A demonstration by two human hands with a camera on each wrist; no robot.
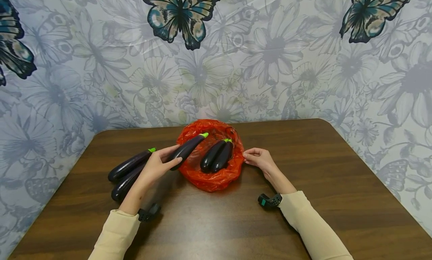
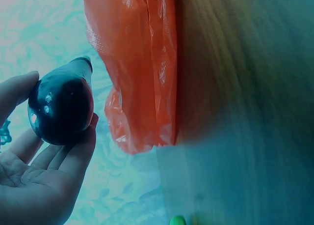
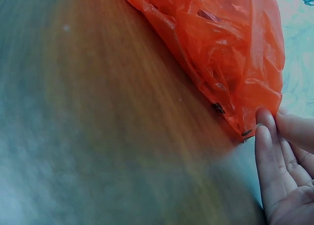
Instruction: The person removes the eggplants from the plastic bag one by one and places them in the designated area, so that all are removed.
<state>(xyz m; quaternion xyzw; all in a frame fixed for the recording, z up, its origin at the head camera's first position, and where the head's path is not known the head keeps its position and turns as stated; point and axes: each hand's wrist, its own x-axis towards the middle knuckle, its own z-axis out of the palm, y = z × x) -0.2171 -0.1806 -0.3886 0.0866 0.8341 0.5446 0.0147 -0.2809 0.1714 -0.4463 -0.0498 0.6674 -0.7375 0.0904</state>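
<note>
My left hand [image 1: 158, 165] grips a dark purple eggplant [image 1: 187, 148] by its thick end. Its green stem tip points up and right, over the left rim of a red plastic bag [image 1: 209, 183]. In the left wrist view the held eggplant [image 2: 61, 104] sits between thumb and fingers, beside the bag [image 2: 135, 72]. Two eggplants [image 1: 216, 155] lie side by side inside the open bag. At the bag's right edge my right hand [image 1: 259, 159] pinches the plastic; thumb and fingertips are on the film [image 3: 245, 87] in the right wrist view.
Two more eggplants [image 1: 129, 166] lie on the wooden table [image 1: 209, 226] at the left, partly behind my left forearm. A black band [image 1: 270, 201] is on the right wrist and another [image 1: 149, 212] on the left. The butterfly-print wall [image 1: 256, 65] rises behind the table's far edge.
</note>
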